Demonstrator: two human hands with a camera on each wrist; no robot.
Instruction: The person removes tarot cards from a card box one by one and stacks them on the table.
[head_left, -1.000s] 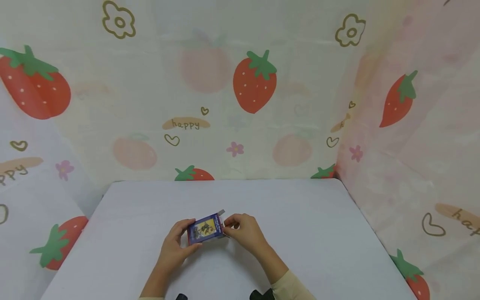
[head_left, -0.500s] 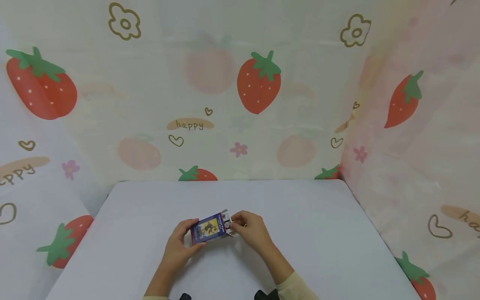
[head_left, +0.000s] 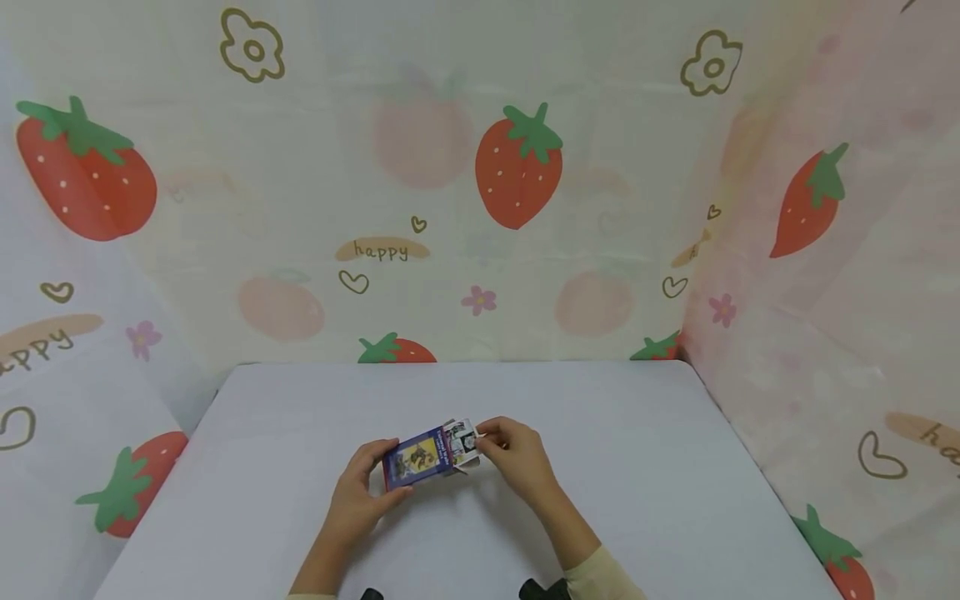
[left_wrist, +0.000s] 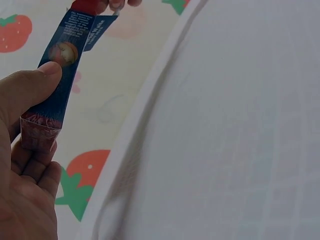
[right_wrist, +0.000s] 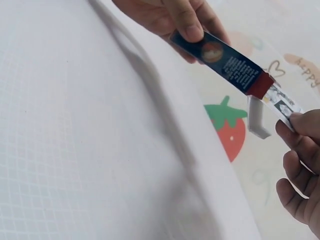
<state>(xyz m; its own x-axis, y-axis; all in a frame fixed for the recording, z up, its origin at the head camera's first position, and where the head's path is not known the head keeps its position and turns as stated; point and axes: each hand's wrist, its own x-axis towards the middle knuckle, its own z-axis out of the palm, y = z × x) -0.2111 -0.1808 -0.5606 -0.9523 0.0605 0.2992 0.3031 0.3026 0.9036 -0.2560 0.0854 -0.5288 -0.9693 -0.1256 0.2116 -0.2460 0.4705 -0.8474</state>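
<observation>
My left hand (head_left: 358,493) grips a small blue card box (head_left: 414,462) across its long edges, thumb on the near side and fingers on the far side. The box has a yellow picture on its front. From its opened right end stick out white cards (head_left: 462,442) with black-and-white printing. My right hand (head_left: 521,462) pinches their outer end between thumb and forefinger, as the cards (right_wrist: 284,104) show in the right wrist view. A white end flap (right_wrist: 257,117) hangs from the box. The rest of the cards is hidden inside.
Under the hands is a white-covered table (head_left: 637,467). Strawberry-printed cloth walls (head_left: 517,275) stand behind it and at both sides. Dark objects (head_left: 543,589), partly cut off, show at the front edge near the sleeves.
My right hand has moved to the right, away from the box, and the cards have slid partly out of its end. The left hand has kept its grip on the box.
</observation>
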